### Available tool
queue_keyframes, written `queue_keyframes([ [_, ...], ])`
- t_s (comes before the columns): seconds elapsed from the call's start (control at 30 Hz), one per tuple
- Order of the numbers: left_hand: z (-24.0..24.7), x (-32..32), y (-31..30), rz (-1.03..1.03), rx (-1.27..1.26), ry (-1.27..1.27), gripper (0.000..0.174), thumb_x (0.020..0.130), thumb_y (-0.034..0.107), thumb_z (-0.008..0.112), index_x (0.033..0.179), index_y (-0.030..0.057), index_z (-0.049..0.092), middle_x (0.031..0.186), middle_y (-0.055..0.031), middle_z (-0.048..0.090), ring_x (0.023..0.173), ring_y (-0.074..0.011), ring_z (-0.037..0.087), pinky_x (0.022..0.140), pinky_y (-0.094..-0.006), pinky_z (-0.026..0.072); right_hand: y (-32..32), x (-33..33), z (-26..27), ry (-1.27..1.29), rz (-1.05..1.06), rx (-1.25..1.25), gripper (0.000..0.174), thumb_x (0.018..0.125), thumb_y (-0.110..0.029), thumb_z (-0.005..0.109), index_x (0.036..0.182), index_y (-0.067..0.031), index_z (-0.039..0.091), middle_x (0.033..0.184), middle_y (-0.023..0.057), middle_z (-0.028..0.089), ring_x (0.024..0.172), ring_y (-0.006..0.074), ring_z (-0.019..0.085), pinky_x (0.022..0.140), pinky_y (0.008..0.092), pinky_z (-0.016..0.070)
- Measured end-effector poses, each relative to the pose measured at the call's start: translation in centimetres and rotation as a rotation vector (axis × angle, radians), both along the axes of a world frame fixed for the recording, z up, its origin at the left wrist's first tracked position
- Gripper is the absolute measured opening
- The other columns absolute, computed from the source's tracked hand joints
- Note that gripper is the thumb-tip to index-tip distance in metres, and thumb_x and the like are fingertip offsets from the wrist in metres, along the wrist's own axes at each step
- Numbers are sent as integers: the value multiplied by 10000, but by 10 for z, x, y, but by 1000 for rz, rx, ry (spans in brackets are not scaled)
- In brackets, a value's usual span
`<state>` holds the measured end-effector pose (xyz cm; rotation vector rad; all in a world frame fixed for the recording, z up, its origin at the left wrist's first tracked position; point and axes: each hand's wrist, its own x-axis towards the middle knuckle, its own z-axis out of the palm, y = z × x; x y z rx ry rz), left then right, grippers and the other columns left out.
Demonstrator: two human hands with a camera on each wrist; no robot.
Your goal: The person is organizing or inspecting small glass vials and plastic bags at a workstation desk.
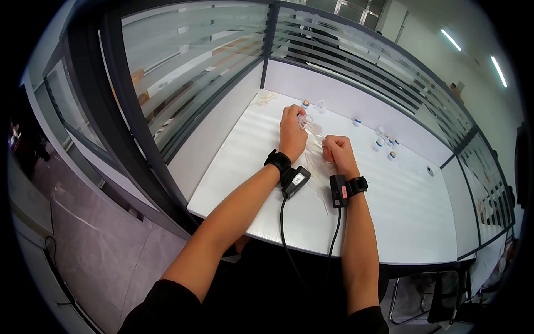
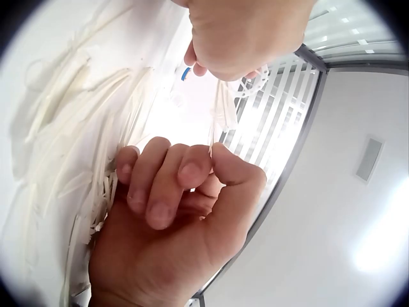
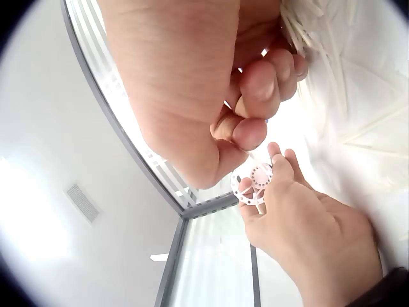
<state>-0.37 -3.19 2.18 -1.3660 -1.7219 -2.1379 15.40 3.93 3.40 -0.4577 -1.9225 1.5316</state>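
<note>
White perforated plastic ring (image 3: 255,182), left fingers (image 3: 283,167) clamped on it; right fingers (image 3: 250,133), four o'clock, pinch thin cream strip (image 2: 218,109), likely for tension.

An office, by the look of it: the white counter (image 1: 411,222) stands cubicle-fashion against low pale partitions (image 1: 356,103) topped by dark-framed glass panels (image 1: 192,72) with frosted stripes. Tube lights (image 1: 498,71) and a vent (image 2: 369,158) show overhead, smooth floor (image 1: 105,239) below.
</note>
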Motion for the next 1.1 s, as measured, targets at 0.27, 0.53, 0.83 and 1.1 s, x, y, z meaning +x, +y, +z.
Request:
queue_keyframes([
  [0.27,0,0,0,-11,23,0,391,715,-239,504,1016,5,555,1069,-187,558,977,-407,602,856,-425,498,2,-1,-2,-10,-23,-2,318,927,-114,591,618,-55,546,555,-27,461,469,56,336,461,263,240],
  [0.53,1,0,-2,-25,14,21,361,731,-227,519,997,12,568,1075,-181,570,959,-403,606,834,-420,499,2,0,-1,-8,-18,-18,316,927,-118,586,618,-60,552,568,-40,467,482,44,354,460,253,243],
  [0.83,-2,0,2,-111,64,31,348,717,-215,529,981,4,590,1026,-175,580,893,-375,600,787,-400,494,-9,2,10,-65,17,-10,306,958,-162,633,681,-31,641,577,-12,544,492,55,437,482,245,289],
  [1.1,-7,-5,7,-83,7,61,391,716,-206,526,1031,14,600,1086,-139,603,954,-310,691,739,-339,581,-11,0,9,-49,24,-26,335,1001,-260,657,752,-37,677,579,-7,568,516,57,475,497,231,300],
])
